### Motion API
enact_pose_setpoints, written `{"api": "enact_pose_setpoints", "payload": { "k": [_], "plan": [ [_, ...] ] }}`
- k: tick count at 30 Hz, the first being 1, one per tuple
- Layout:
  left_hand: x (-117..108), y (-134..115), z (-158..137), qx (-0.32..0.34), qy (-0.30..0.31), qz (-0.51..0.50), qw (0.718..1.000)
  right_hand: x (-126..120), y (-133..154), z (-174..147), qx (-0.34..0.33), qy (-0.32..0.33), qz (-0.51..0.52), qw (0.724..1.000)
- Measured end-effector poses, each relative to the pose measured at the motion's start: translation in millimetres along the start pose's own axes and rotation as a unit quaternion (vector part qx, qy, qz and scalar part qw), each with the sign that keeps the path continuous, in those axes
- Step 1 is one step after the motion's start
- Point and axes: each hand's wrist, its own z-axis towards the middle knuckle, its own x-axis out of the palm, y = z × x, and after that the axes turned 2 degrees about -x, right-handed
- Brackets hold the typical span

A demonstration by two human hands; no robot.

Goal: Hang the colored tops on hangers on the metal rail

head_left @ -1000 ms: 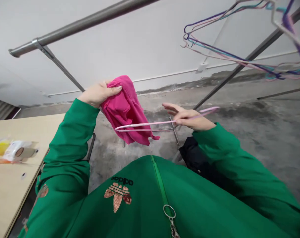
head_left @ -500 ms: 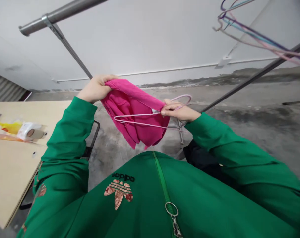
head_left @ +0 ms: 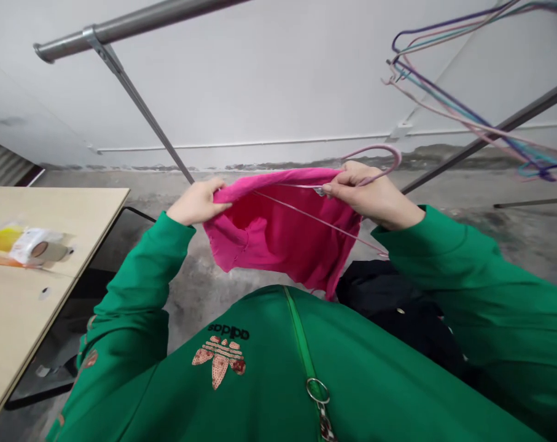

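Pink garment (head_left: 278, 245): stretched between both sets of fingers, cloth sagging below them. Left hand (head_left: 196, 202): thumb and fingers pinch its upper edge. Right hand (head_left: 374, 195): fingers pinch that edge together with a pink hanger (head_left: 397, 159), hook arching above the knuckles, bar slanting across the opening below. Coloured hangers (head_left: 448, 104): up and right of the right fingers. Table (head_left: 94, 205): left of the left fingers.

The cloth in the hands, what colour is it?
The cloth is bright pink, best in the head view.
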Motion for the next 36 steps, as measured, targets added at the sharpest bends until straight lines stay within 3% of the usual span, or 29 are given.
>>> {"api": "enact_pose_setpoints", "payload": {
  "k": [3,5,8,10,12,16,20,22,24,26,28,29,30,32,34,36],
  "plan": [
    [22,6,-9,0.052,0.126,-0.025,0.99,-4,8,-5,-0.004,-0.013,0.0,1.0],
    [35,9,-12,0.099,0.156,-0.035,0.982,-6,14,-8,-0.012,-0.004,-0.014,1.0],
    [51,-2,-8,0.157,0.032,-0.042,0.986,-7,23,-9,-0.017,0.015,-0.057,0.998],
    [61,-21,1,0.166,-0.069,-0.023,0.983,-5,29,-8,-0.015,0.023,-0.087,0.996],
    [74,-46,13,0.179,-0.12,0.01,0.977,-1,34,-5,-0.02,0.02,-0.109,0.994],
    [97,-87,41,0.148,-0.133,0.037,0.979,0,35,8,-0.036,0.046,-0.117,0.991],
    [89,-91,62,0.144,-0.074,0.018,0.987,-24,31,23,-0.056,0.108,-0.115,0.986],
    [72,-84,70,0.153,-0.072,-0.008,0.986,-42,32,19,-0.092,0.04,-0.124,0.987],
    [56,-76,78,0.153,-0.074,-0.02,0.985,-52,33,0,-0.12,-0.127,-0.152,0.973],
    [42,-69,82,0.146,-0.076,-0.014,0.986,-45,29,-31,-0.155,-0.324,-0.182,0.915],
    [33,-66,82,0.14,-0.082,-0.009,0.987,-20,16,-66,-0.219,-0.426,-0.192,0.857],
    [29,-66,80,0.142,-0.083,-0.011,0.986,-1,6,-80,-0.244,-0.396,-0.185,0.866],
    [26,-67,77,0.146,-0.083,-0.014,0.986,20,-7,-91,-0.227,-0.313,-0.171,0.906],
    [18,-72,69,0.162,-0.075,-0.015,0.984,66,-34,-100,-0.126,-0.149,-0.12,0.973],
    [11,-80,59,0.18,-0.061,-0.01,0.982,108,-59,-93,-0.012,-0.084,-0.041,0.996],
    [4,-87,49,0.195,-0.045,-0.006,0.98,139,-76,-77,0.045,-0.038,0.022,0.998]
  ]
}}
